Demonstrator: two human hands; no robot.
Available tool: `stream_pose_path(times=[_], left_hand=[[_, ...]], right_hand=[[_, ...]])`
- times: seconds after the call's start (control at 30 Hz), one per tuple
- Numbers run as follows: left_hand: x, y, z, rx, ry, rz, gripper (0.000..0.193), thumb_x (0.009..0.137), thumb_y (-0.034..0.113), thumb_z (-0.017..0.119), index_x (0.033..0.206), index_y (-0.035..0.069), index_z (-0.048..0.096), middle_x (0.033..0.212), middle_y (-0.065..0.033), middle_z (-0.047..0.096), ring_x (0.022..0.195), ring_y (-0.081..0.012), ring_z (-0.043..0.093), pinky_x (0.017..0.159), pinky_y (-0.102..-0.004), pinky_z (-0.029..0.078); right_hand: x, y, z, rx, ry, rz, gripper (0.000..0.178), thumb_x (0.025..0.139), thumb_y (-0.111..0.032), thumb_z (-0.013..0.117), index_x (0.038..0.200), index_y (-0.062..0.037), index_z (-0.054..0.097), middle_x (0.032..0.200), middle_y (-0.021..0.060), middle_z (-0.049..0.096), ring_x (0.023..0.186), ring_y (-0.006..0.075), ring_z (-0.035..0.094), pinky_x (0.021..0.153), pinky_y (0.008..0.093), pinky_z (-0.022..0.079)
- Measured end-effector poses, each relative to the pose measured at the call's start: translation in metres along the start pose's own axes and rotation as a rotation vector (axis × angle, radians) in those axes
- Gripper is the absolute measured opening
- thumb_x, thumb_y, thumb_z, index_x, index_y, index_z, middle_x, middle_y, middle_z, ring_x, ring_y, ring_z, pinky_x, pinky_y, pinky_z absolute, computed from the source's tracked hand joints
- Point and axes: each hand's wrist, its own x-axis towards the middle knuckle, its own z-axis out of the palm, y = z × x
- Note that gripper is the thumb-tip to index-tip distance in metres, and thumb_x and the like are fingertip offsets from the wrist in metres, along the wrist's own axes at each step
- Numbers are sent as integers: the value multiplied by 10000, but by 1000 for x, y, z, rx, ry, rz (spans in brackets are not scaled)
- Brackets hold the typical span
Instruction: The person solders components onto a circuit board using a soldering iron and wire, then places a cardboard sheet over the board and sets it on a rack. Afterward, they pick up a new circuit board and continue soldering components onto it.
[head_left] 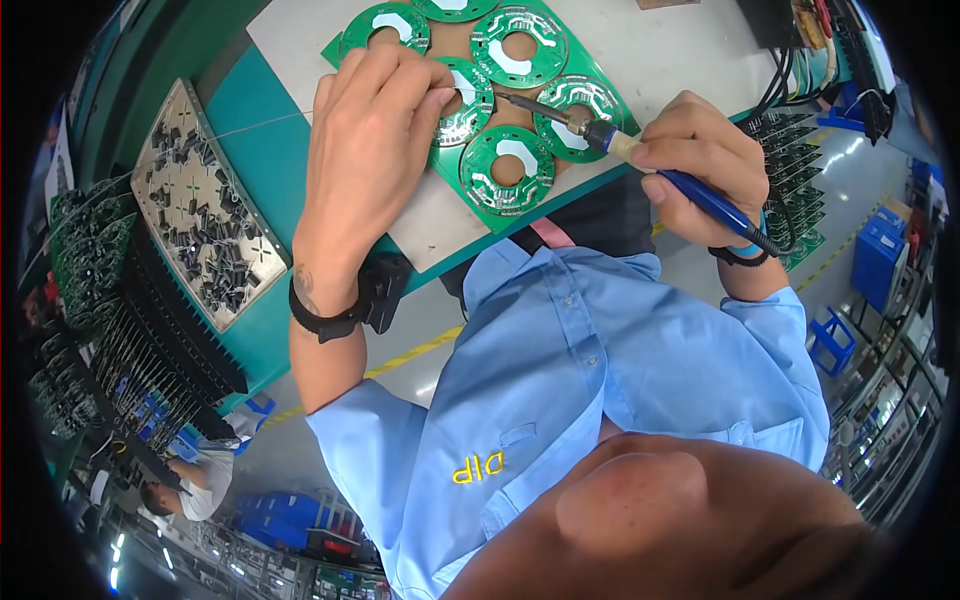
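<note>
A: While the right hand (705, 165) wraps the soldering iron (622, 146) pen-fashion, fingers snug on its cream collar, the slim metal tip aims straight in among the green discs!

B: And the left hand (380, 130)?

A: Between eight and nine o'clock from that tip, thumb and forefinger pressed together, apparently pinching a thin strand (250, 127) that runs in from the left. Its end is hidden.

B: Which step, then?

A: Soldering, I'd judge, at the near ring board (478, 108), nine o'clock from the tip, under the left fingertips. Tip touching it? Can't tell.

B: The next move calls for?

A: A steady wrist, I'd say: strand to the heat, fingertips clear of hot metal.

B: And those surfaces!

A: Glossy green, silvery flecks, round tan centres, smooth white crescents. The lower ring board (482, 172) sits at six o'clock; all belong to a straight-edged green panel (448, 168) on a matt, pale sheet (440, 230).

B: Farther out?

A: Eight o'clock, a pale tray (262, 262) strewn with stubby black cylinders (222, 262), on a flat teal mat (250, 90). Between three and four, past the right hand, spiky-edged stacked boards (790, 165)!
</note>
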Motion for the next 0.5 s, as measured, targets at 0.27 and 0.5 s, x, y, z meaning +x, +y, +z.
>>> stream_pose_path(times=[0.27, 0.5], left_hand=[[2, -2, 2, -13, 13, 14, 92, 927, 108, 753, 998, 84, 700, 970, -59, 615, 943, -293, 599, 824, -422, 461], [2, -1, 4, -4, 14, 10, 99, 925, 106, 754, 1003, 76, 702, 971, -64, 615, 949, -299, 607, 831, -426, 468]], right_hand=[[5, 4, 6, -7, -14, -13, 308, 747, 39, 759, 1053, 11, 775, 880, 112, 704, 744, 244, 650, 642, 342, 528], [3, 5, 6, -41, -45, -39, 230, 837, -11, 753, 1064, 24, 743, 909, 145, 705, 735, 257, 633, 644, 352, 514]])
